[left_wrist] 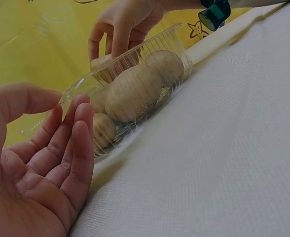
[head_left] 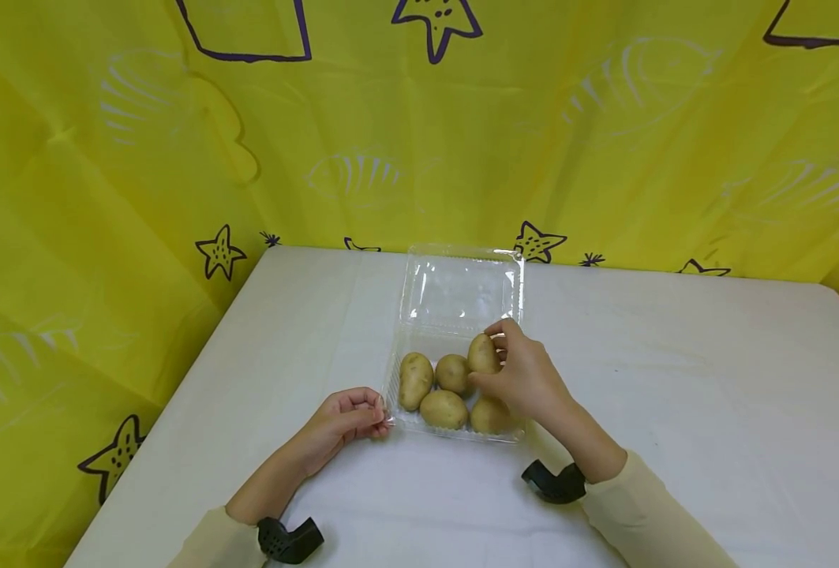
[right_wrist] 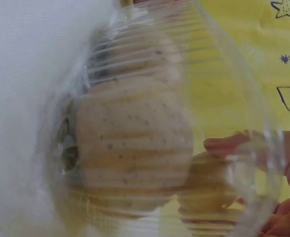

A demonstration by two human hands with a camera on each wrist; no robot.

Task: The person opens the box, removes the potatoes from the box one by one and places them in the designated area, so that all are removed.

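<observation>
A clear plastic clamshell container (head_left: 455,436) sits on the white table with its lid (head_left: 462,290) folded back behind it. Inside lie several potatoes: a long one (head_left: 415,382) at the left, a round one (head_left: 452,371) in the middle, an oval one (head_left: 443,410) at the front and another (head_left: 490,416) at the front right. My right hand (head_left: 529,375) holds one more potato (head_left: 482,354) between thumb and fingers at the back right of the tray. Thumb and forefinger of my left hand (head_left: 344,422) pinch the front left rim of the container, as the left wrist view shows.
The white-covered table (head_left: 675,410) spreads out on both sides of the container. Behind and to the left hangs a yellow sheet (head_left: 391,118) printed with stars and fish. A black strap-on device (head_left: 556,482) sits on the right wrist, and another (head_left: 290,541) on the left.
</observation>
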